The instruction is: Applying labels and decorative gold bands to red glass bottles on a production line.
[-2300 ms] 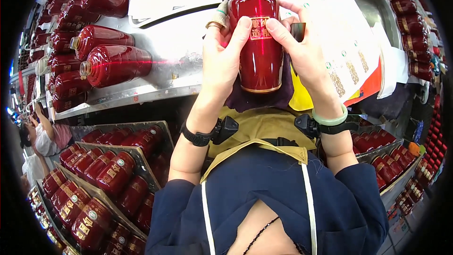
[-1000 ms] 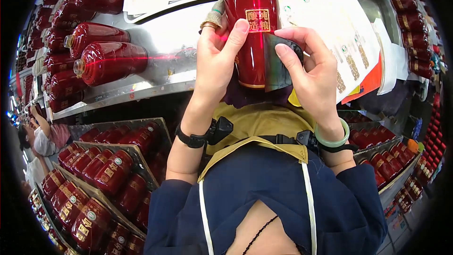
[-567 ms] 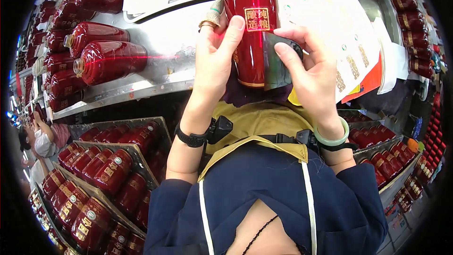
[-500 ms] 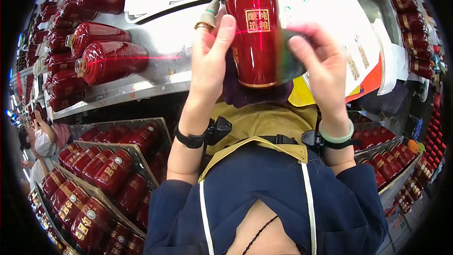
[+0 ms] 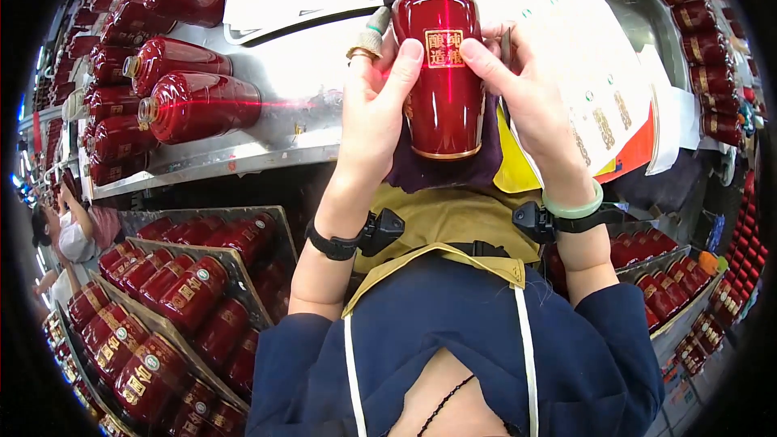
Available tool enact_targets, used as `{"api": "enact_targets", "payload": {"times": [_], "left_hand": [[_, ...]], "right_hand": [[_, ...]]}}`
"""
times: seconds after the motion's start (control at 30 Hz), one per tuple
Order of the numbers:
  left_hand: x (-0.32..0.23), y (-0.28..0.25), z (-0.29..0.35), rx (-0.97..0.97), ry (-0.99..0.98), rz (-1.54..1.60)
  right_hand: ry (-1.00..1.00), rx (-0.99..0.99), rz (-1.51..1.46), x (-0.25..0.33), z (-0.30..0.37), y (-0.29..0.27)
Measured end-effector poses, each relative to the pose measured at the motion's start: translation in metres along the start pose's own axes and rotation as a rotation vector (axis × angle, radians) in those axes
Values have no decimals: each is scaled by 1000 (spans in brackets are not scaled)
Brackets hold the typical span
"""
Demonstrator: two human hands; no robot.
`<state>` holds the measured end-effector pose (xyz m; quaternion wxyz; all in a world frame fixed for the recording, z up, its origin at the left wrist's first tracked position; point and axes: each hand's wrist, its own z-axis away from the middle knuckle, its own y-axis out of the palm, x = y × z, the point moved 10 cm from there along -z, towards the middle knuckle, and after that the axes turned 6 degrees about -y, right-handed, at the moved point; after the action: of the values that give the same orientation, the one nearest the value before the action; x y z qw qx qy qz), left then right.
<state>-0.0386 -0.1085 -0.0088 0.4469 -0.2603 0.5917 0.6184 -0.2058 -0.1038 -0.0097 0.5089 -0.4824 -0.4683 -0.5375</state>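
Observation:
A glossy red bottle [image 5: 443,109] with a clear neck lies on a dark purple cloth [image 5: 409,174], its neck pointing away from me. A gold-framed label [image 5: 444,48] with gold characters sits on its upper face. My left hand [image 5: 376,89] holds the bottle's left side, thumb at the label's left edge; a grey cover and wrapping are on one finger. From the other side, my right hand [image 5: 522,85] presses its thumb to the label's right edge. A thin dark flat piece [image 5: 507,45], seen edge-on, is held among that hand's fingers.
Several red bottles [image 5: 202,109] lie on the metal table at left. White label sheets [image 5: 599,73] cover the right, with yellow [image 5: 518,158] and orange sheets beneath. Bottle-filled crates [image 5: 271,275] stand below on both sides. Another person [image 5: 77,235] is at far left.
My right hand has brought its thumb onto the label, and the dark flat piece has turned edge-on, away from the bottle's side. My left thumb has come down onto the bottle.

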Motion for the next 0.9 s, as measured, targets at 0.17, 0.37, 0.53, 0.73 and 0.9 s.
{"api": "enact_targets", "payload": {"times": [0.17,0.37,0.53,0.73,0.9], "left_hand": [[3,0,-2,-55,8,-13],[0,1,-1,-55,-5,-103],[4,5,3,-77,-24,-199],[-1,10,0,-65,55,-187],[-1,4,2,22,3,26]], "right_hand": [[-15,16,0,-7,0,0],[-30,36,16,4,-5,-6],[-471,29,413,79,-10,-12],[-829,207,696,114,-8,19],[-1172,163,854,145,11,38]]}}
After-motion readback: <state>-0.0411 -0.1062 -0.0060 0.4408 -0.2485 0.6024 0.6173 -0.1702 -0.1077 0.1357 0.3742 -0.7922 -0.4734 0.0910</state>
